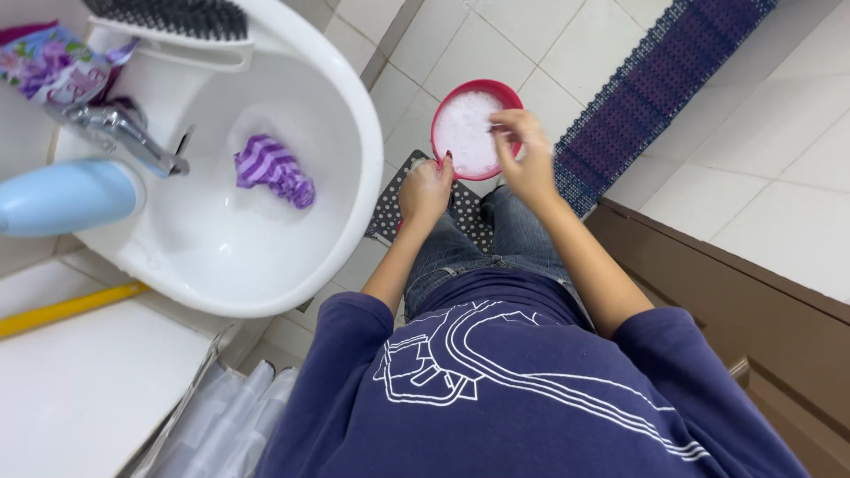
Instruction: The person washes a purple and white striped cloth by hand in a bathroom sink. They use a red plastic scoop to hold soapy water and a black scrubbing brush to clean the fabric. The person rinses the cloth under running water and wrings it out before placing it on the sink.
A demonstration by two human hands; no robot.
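My left hand (423,189) grips the near rim of a small red bowl (447,105) filled with white powder or foam, holding it out in front of me at waist height. My right hand (522,149) hovers over the bowl's right side with fingertips pinched together above the white contents; whether they hold any of it I cannot tell. A purple-and-white striped cloth (274,171) lies wet in the white washbasin (345,106) to my left.
A chrome tap (124,133) stands over the basin, with a light blue bottle (66,196), a purple sachet (53,66) and a hairbrush (173,18) on its rim. A dark blue mat (660,84) lies on the tiled floor. A brown door (753,319) is at right.
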